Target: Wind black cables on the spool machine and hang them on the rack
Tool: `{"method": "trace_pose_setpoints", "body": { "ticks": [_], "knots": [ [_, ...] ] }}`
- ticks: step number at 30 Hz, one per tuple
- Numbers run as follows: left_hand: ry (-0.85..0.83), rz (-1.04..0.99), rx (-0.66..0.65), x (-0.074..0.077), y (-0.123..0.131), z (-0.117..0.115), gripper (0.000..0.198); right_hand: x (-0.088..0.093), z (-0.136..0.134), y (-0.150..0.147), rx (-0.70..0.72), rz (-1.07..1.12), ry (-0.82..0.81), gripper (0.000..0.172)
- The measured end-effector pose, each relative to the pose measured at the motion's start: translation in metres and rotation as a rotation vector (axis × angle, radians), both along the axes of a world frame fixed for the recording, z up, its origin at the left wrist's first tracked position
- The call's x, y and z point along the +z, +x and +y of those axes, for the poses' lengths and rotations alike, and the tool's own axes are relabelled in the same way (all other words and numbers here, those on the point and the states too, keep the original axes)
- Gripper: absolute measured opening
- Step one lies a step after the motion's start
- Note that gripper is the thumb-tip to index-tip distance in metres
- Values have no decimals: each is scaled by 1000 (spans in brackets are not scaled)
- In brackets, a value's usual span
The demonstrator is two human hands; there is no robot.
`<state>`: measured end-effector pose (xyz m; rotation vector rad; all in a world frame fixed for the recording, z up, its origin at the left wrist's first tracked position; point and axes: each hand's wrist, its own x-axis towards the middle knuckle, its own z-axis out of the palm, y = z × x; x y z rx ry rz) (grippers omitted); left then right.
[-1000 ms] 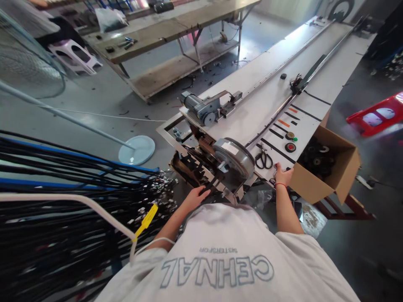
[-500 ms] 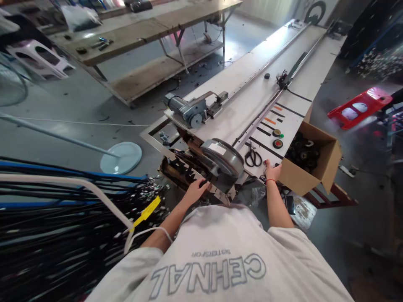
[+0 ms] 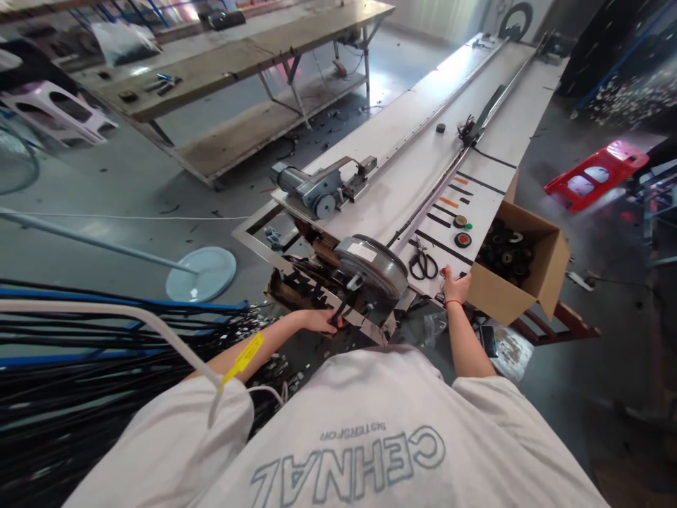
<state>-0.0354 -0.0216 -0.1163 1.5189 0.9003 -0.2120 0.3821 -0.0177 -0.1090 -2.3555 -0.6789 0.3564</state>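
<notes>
— Hands?
— Well apart. Shows the left hand (image 3: 317,321) curled around the end of a black cable (image 3: 341,309) at the near end of the long bench (image 3: 423,152), just below the grey metal wheel (image 3: 373,262). Shows the right hand (image 3: 455,286) set on the bench edge, just beside the scissors (image 3: 423,263); cannot tell whether gripping or lying flat.
— Feel of the cable?
— Probably light, rubbery and bendy, not fragile, yet prone to snag or tangle. Best gripped close to its end, clear of the sharp-looking metal around the wheel. Compare the mass of similar cables (image 3: 79,353) racked at far left.
— Containers?
— Just one: an open cardboard box (image 3: 529,286) against the bench's right side, near the right hand. Holds a loose heap of black tape rolls (image 3: 502,248).
</notes>
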Motion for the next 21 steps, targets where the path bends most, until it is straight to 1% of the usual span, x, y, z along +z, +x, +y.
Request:
{"method": "trace_pose_setpoints", "body": {
  "ticks": [2, 4, 5, 7, 9, 11, 13, 16, 19, 21],
  "knots": [
    [52, 11, 52, -11, -8, -7, 29, 0, 0, 1, -1, 1, -1, 87],
    [109, 69, 101, -23, -18, -20, 23, -1, 0, 2, -6, -2, 7, 86],
    [132, 117, 124, -27, -24, -29, 21, -2, 0, 3, -7, -3, 11, 86],
    [166, 202, 178, -34, -38, -51, 24, -3, 0, 4, -7, -5, 8, 86],
    [203, 235, 264, -36, -51, -75, 29, -3, 1, 4, -2, -9, -2, 87],
    [259, 230, 371, -34, -62, -101, 34, -2, 1, 4, 1, -20, -9, 86],
    [317, 217, 482, -28, -68, -125, 40, 0, 1, 2, 0, -26, -14, 83],
    [344, 209, 601, -16, -68, -158, 48, 3, 2, 0, -3, -35, -36, 81],
    [340, 196, 707, -6, -62, -180, 48, 5, 3, 0, 1, -39, -44, 80],
    [339, 192, 770, -1, -59, -187, 47, 4, 3, 0, -4, -33, -32, 80]
  ]
}}
